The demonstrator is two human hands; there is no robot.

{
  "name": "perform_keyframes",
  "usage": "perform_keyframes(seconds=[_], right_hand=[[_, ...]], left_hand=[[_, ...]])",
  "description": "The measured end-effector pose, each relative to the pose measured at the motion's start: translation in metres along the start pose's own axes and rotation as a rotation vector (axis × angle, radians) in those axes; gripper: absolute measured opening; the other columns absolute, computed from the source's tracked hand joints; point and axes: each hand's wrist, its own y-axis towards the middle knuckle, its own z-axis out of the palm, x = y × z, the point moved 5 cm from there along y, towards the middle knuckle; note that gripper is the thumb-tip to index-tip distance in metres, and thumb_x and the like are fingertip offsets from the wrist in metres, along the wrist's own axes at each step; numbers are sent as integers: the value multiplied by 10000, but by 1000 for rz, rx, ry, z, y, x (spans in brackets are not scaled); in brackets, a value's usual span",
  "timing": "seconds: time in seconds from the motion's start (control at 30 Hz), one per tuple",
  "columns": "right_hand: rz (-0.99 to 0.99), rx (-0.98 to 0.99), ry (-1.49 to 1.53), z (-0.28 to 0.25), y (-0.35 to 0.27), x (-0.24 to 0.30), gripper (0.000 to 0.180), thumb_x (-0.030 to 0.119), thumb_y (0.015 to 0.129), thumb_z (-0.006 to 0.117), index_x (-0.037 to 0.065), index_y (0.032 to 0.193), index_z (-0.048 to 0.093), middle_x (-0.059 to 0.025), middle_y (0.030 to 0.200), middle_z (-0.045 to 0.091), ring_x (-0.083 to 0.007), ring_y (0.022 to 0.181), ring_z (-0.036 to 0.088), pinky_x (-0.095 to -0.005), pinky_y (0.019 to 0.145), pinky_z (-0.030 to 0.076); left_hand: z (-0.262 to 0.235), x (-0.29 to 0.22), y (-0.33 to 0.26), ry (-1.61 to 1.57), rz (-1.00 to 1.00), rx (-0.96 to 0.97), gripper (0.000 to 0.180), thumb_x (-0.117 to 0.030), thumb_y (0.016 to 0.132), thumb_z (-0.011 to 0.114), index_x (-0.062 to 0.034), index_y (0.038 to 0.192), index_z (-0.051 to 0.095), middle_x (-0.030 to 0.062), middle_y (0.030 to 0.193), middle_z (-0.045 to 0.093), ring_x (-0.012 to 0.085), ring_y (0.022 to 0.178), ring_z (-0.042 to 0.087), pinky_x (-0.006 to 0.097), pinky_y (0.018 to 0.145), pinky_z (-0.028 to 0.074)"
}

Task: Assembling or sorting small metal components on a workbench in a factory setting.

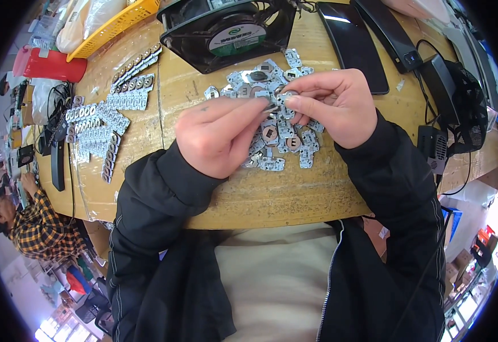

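Both hands meet over a loose pile of small white circuit boards point(307, 155), several with round metal discs on them. My right hand point(340, 108) pinches a small circuit board point(284, 108) between thumb and fingertips. My left hand point(217, 134) is closed, its thumb and forefinger pressed together against the near side of that board. A bit of shiny metal shows by the left fingertips, but what those fingers hold is too small to tell. Part of the pile lies hidden beneath both hands.
Rows of similar boards point(129, 100) lie at the left. A black fan point(226, 40) stands beyond the pile. A black phone-like slab point(356, 51), a dark oblong device point(389, 34) and cables are at right. A yellow basket point(112, 28) and red container point(61, 64) stand far left; another person point(43, 228) sits left.
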Motion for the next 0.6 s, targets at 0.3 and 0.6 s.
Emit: perform_keyframes(seconds=[0.3,0.6], right_hand=[[-8,-99,41,0,-1,1,141,0,845,666,-74,963,686,-98,787,679,-96,647,618,-201,603,512],[-169,-112,3,-10,-5,12,134,-24,800,702,-29,934,712,-104,821,697,-104,653,614,-204,589,488]], left_hand=[[2,-7,1,-12,99,5,258,64,698,693,-4,945,675,125,774,665,266,648,658,324,570,522],[-4,-2,2,-43,-39,-53,241,39,706,721,-14,939,687,125,758,666,254,620,655,310,557,518]])
